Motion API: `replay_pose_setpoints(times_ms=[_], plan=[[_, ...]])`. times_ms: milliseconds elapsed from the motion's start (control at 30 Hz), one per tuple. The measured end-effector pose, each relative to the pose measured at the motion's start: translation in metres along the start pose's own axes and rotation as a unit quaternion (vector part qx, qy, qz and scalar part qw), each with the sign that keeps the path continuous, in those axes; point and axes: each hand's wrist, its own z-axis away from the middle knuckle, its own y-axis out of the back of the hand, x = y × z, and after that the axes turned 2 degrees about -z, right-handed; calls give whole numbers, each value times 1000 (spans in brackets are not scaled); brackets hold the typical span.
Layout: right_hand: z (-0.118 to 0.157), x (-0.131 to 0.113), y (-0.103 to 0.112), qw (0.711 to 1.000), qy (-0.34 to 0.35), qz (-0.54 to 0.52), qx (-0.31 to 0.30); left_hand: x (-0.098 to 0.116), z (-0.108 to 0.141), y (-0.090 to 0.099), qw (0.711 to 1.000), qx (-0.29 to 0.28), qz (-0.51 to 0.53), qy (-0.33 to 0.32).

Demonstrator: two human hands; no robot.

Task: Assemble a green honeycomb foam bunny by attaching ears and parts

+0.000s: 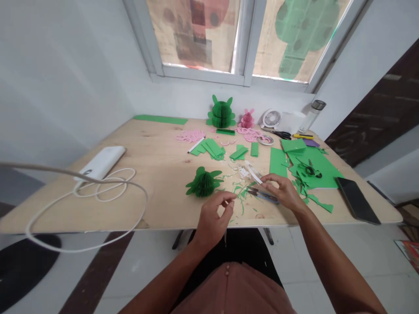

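Observation:
Between the thumb and fingers of my right hand [284, 192] is one end of a thin white strip [253, 172], which slants up and away over the table. Just below that hand lies a pair of thread snips [264, 195] with a grey-blue handle. My left hand [216, 216] is curled at the table's front edge, thumb and forefinger drawn together; whatever may be between them is too small to make out. Beyond it rests a folded dark green paper figure [203, 182] with petal-like flaps. Green paper shavings [241, 192] and white scraps [244, 172] are scattered between my hands.
Behind are a green paper figure [221, 114], a pink one [248, 118], pink cutouts [190, 136], a tape roll [265, 140], black scissors [284, 134] and a small fan [271, 118]. Green sheets [322, 163] and a phone [356, 199] lie right; a white corded power bank [103, 162] left.

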Motion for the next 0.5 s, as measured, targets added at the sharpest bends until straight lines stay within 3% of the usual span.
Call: replay_pose_setpoints(times_ms=[100, 267, 400, 500], plan=[[9, -17, -1, 999, 15, -43, -8, 4, -11, -7, 987, -26, 123, 99], [24, -39, -10, 992, 127, 5, 0, 16, -30, -12, 910, -43, 329, 247], [37, -47, -19, 976, 209, 64, -3, 20, -37, -16, 862, -69, 420, 275], [42, -48, -19, 974, 208, 80, 31, 20, -33, -21, 865, -65, 425, 257]])
